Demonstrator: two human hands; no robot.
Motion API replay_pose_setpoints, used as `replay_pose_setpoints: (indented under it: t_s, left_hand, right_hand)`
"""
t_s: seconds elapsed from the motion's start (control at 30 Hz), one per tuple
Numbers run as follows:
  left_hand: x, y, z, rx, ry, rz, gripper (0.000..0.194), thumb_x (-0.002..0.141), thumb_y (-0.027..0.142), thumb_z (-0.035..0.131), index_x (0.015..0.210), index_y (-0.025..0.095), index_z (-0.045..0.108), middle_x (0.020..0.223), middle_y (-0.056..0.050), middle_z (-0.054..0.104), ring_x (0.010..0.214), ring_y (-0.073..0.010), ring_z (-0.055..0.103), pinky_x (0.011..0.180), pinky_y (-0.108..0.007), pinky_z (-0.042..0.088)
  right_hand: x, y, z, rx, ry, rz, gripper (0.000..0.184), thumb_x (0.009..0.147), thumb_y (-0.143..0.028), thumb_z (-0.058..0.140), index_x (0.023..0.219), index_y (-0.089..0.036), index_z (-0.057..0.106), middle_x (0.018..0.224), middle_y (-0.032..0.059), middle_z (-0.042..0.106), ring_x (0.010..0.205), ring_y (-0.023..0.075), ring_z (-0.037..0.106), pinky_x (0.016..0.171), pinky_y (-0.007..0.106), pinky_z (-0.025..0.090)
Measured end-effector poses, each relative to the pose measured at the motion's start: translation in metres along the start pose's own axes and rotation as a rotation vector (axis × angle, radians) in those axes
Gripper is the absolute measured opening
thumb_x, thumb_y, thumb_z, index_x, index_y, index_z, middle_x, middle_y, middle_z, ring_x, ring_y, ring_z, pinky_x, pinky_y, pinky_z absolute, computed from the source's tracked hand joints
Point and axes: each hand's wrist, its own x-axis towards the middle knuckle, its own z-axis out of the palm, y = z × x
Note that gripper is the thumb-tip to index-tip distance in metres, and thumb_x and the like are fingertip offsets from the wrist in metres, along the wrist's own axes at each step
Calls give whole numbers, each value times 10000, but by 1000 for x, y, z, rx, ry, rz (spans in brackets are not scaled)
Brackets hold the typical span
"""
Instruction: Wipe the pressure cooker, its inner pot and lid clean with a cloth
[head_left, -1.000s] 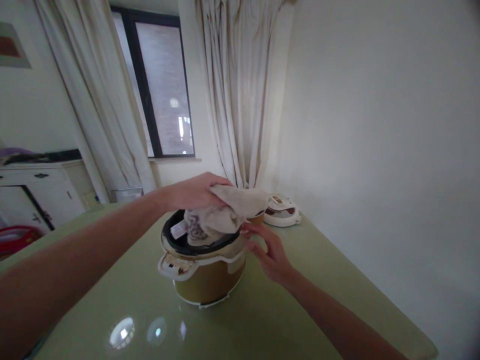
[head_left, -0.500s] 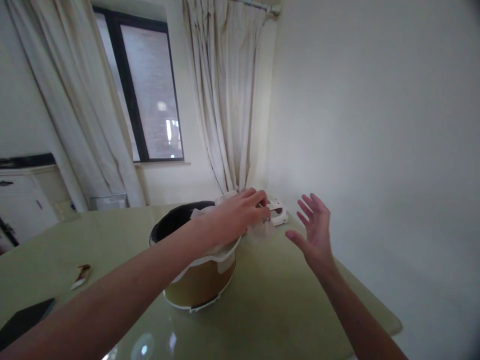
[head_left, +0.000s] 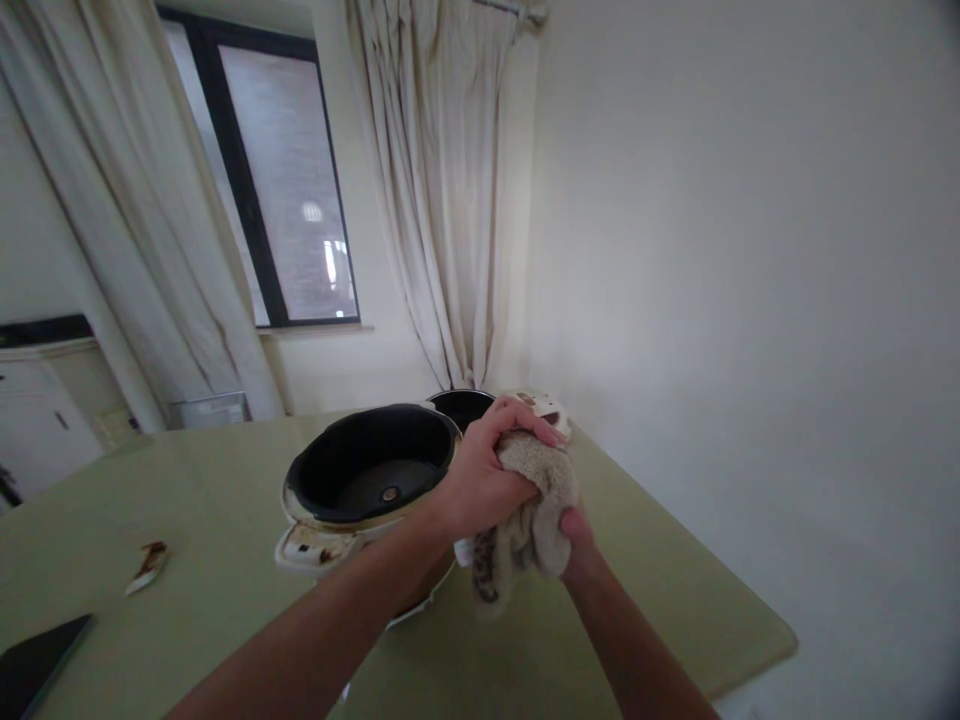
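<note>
My left hand (head_left: 484,470) is closed over the top of a beige cloth (head_left: 529,515), held above the table just right of a yellow rice cooker body (head_left: 371,480). My right hand (head_left: 576,540) grips the same cloth from below; only its thumb and wrist show. The cloth hangs in a bunch between both hands. The cooker stands open, its black inside bare. A dark inner pot (head_left: 459,403) sits behind it.
The green glass-topped table (head_left: 660,590) ends close to the right wall. A white lid part (head_left: 547,408) peeks out behind my left hand. A small stained scrap (head_left: 148,565) and a dark flat thing (head_left: 37,665) lie at the left. Curtains and a window stand behind.
The cloth has come out of the cooker and moved right. My right hand, open half a second ago, has closed on the cloth beneath my left hand.
</note>
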Motion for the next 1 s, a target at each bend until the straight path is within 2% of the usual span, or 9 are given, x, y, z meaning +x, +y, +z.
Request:
replay_pose_setpoints:
  t_s: [0.13,0.2,0.27,0.33,0.43,0.63,0.73,0.87,1.0]
  left_hand:
    - [-26,12,-28,620,-214,-175,637,766,157,734,1372,306,608,1385,-80,587,1294,-308,543,1121,-495,432]
    - [-44,14,-43,915,-310,-264,723,861,337,739,1532,299,474,1517,-113,541,1381,-352,500,1151,-542,399]
    - [-62,10,-52,1134,-332,-416,670,950,513,639,1527,215,473,1472,-179,598,1325,-391,573,1080,-561,450]
    - [-75,3,-55,1264,-346,-585,601,996,619,515,1368,153,582,1239,-209,721,1126,-404,696,925,-529,520]
    - [-81,-5,-54,1309,-410,-669,519,1027,637,424,1104,168,633,936,-156,770,894,-364,764,760,-427,526]
    - [-77,-4,-60,1350,-469,-608,498,1031,630,399,1042,183,617,904,-164,782,871,-387,775,724,-432,518]
    - [-82,-2,-68,1361,-500,-598,495,1025,637,402,1028,193,622,899,-151,783,882,-387,779,729,-435,523]
    - [-98,-1,-96,1333,-557,-536,512,1022,648,401,1038,200,648,898,-133,791,866,-388,782,716,-447,534]
    - [-123,-7,-137,1342,-542,-373,513,984,619,502,1135,170,698,959,-151,809,855,-374,786,719,-442,556]
  right_hand:
    - [-20,10,-23,-100,61,77,985,550,-596,974,1391,-314,545,1313,103,694,1123,344,711,916,463,599]
    - [-25,26,-39,-262,223,102,863,592,-506,970,1318,-278,563,1236,94,717,1074,314,713,925,444,586]
    - [-23,49,-47,-411,512,130,745,670,-549,912,1261,-245,577,1204,95,721,1073,294,699,969,435,560]
    - [-21,77,-39,-464,685,185,684,747,-640,817,1238,-222,587,1192,99,723,1083,286,691,984,424,547]
    - [-28,115,-3,-424,623,235,656,832,-686,697,1265,-205,586,1208,111,721,1101,290,691,965,419,555]
    - [-96,139,54,-410,651,187,644,894,-608,700,1388,-233,526,1385,139,661,1260,304,646,1049,434,533]
    - [-93,131,53,-402,651,129,598,898,-555,713,1372,-236,533,1350,123,675,1221,287,661,1034,423,542]
    - [-39,123,38,-366,507,-14,576,861,-485,718,1348,-216,570,1355,112,666,1230,280,646,1091,441,505]
    - [-18,146,29,-355,509,120,581,832,-502,707,1308,-180,623,1308,137,708,1214,306,664,1091,468,499]
